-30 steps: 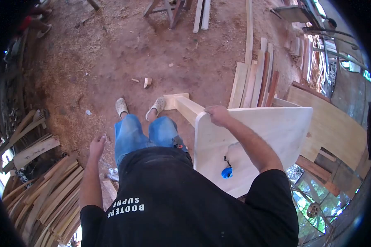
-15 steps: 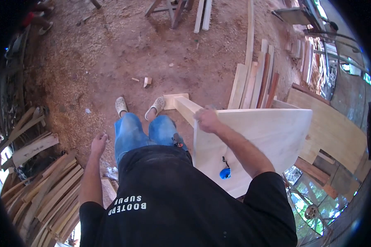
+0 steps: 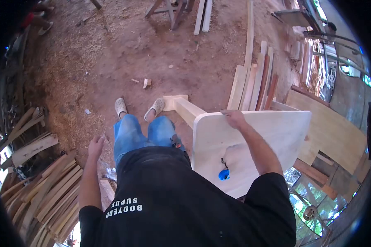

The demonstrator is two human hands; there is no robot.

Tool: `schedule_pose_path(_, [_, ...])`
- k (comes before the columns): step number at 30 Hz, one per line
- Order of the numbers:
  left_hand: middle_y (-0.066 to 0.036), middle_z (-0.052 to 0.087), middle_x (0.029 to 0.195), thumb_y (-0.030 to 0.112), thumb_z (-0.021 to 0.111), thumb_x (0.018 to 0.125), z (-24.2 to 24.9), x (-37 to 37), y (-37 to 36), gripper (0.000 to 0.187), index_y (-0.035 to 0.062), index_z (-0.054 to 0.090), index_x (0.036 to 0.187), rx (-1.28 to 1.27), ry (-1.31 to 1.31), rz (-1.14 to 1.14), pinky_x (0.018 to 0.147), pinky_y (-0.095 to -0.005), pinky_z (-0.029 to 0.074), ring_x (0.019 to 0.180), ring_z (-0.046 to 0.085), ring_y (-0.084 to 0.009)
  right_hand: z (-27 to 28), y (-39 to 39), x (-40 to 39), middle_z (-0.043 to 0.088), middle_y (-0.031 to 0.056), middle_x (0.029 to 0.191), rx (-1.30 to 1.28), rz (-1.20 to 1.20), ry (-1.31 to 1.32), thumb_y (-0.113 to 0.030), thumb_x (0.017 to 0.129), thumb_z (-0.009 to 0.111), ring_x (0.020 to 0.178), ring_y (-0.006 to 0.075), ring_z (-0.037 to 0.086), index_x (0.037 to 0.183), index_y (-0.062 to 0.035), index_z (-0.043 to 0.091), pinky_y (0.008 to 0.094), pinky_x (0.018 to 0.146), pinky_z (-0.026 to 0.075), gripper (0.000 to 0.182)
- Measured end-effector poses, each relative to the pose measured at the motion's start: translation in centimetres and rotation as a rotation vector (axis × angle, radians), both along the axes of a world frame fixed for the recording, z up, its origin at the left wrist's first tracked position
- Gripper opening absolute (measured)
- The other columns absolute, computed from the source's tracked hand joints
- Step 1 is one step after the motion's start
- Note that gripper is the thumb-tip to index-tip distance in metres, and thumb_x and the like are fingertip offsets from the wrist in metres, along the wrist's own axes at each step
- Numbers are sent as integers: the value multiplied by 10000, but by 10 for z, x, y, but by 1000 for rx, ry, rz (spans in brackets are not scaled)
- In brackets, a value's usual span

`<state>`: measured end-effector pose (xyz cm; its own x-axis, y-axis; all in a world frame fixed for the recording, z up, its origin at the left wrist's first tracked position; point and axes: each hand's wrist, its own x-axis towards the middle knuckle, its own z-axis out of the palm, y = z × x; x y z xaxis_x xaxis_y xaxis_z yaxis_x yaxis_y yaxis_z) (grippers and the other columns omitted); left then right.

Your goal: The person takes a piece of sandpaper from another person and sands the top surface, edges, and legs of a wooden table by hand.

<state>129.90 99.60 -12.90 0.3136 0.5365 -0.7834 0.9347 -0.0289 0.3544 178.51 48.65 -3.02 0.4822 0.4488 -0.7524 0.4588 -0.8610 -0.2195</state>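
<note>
My right hand (image 3: 235,119) lies on the upper edge of a pale wooden tabletop (image 3: 264,140), its fingers stretched along the edge near the rounded corner. Beneath the tabletop a wooden leg (image 3: 187,110) runs to a flat wooden foot (image 3: 169,103) on the ground. On the tabletop is a round blue object (image 3: 224,174) with a short dark piece beside it. My left hand (image 3: 96,146) hangs out to the left, away from the tabletop, with its fingers curled together. Whether anything small is between them I cannot make out.
Stacked wooden strips (image 3: 49,197) lie at the lower left. Long boards (image 3: 251,80) and a plywood sheet (image 3: 325,127) are on the right. A small wood block (image 3: 147,83) sits on the dirt floor beyond my shoes. A wooden trestle (image 3: 171,12) stands farther off.
My right hand has slid right along the tabletop's edge, away from the rounded corner, which now shows. My left hand has shifted slightly left and down.
</note>
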Motion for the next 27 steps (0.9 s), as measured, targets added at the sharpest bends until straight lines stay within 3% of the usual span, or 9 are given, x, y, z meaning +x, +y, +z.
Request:
schedule_pose_path(2, [-118, 723, 983, 323, 640, 951, -5, -12, 1, 407, -9, 672, 1184, 14, 4, -13, 742, -324, 553, 819, 689, -181, -8, -15, -1, 696, 142, 1208, 2, -15, -57, -124, 843, 517, 1075, 334, 671, 1208, -120, 710, 420, 962, 527, 413])
schedule_pose_path(4, [-111, 722, 977, 328, 641, 956, -39, -38, 9, 412, -12, 671, 1187, 34, 62, -50, 716, -317, 554, 814, 680, -174, -17, 22, -33, 711, 146, 1165, 190, -22, 12, -137, 829, 533, 1037, 342, 678, 1154, -129, 733, 420, 938, 533, 382])
schedule_pose_path(8, [-136, 724, 995, 378, 646, 948, -50, -34, 9, 455, -7, 671, 1189, 1, 93, -45, 740, -333, 549, 858, 686, -203, -41, 100, -115, 720, 134, 1137, 119, 505, 161, -119, 795, 563, 1006, 351, 672, 1150, -135, 734, 428, 912, 531, 395])
schedule_pose_path(11, [-182, 735, 1029, 436, 647, 925, -23, -5, 1, 493, 17, 689, 1181, -24, 29, 49, 839, -373, 546, 950, 711, -261, -20, 88, -109, 718, 152, 1071, 519, 254, 71, -197, 813, 580, 961, 369, 681, 1060, -90, 719, 487, 887, 533, 303])
schedule_pose_path(14, [-177, 734, 1038, 396, 654, 932, -17, 7, 9, 467, 6, 684, 1186, -29, -10, 12, 846, -374, 545, 958, 709, -248, -31, 69, -81, 715, 157, 1081, 385, 371, -87, -220, 841, 567, 978, 369, 678, 1100, -111, 710, 481, 901, 528, 315])
schedule_pose_path(18, [-165, 736, 1033, 374, 655, 935, -44, -9, 17, 447, -1, 684, 1176, -37, -23, 9, 837, -367, 546, 942, 707, -240, -30, 11, -16, 713, 127, 1146, 17, -28, 5, -212, 890, 524, 1029, 343, 675, 1153, -151, 729, 468, 922, 526, 339])
schedule_pose_path(22, [-156, 737, 1025, 384, 646, 935, -26, -2, 12, 446, 7, 687, 1170, -21, -8, 11, 832, -360, 543, 915, 709, -243, -34, 3, -23, 718, 111, 1146, 121, -39, -49, -190, 850, 553, 1034, 333, 673, 1147, -164, 740, 459, 934, 522, 352])
schedule_pose_path(24, [-161, 737, 1017, 394, 639, 935, -11, 9, 3, 454, 8, 688, 1168, -10, 49, 1, 834, -363, 542, 902, 711, -252, -31, 43, -59, 724, 118, 1121, 260, -32, -55, -181, 827, 570, 1045, 331, 667, 1152, -163, 744, 436, 958, 513, 369])
schedule_pose_path(27, [-167, 736, 1007, 416, 632, 930, -20, -1, 3, 466, 19, 692, 1165, -5, 69, -29, 840, -367, 541, 888, 714, -266, -22, 86, -97, 737, 100, 985, 215, 510, -44, -197, 790, 611, 1010, 279, 673, 1027, -133, 768, 470, 1042, 432, 291])
